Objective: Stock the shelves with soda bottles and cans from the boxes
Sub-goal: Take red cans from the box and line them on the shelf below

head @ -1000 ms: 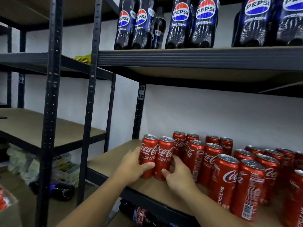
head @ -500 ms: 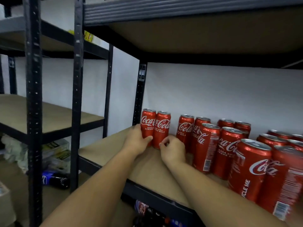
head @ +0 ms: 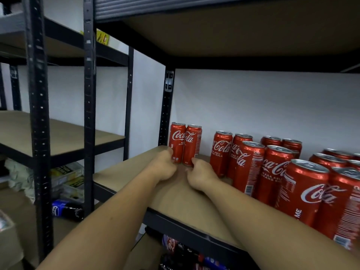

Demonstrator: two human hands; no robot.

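Head view: I am pressing two cans (head: 177, 142) into the back-left corner of the shelf (head: 124, 172), left hand (head: 163, 168) and right hand (head: 200, 174) with fingers curled against their bases; other cans (head: 272, 168) are filling the right, stocking seemingly midway.

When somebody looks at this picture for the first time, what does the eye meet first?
First, the two red Coca-Cola cans stand upright in the back left corner of the shelf board, the left hand and right hand at their bases. Next, the crowd of red cans fills the board's right side.
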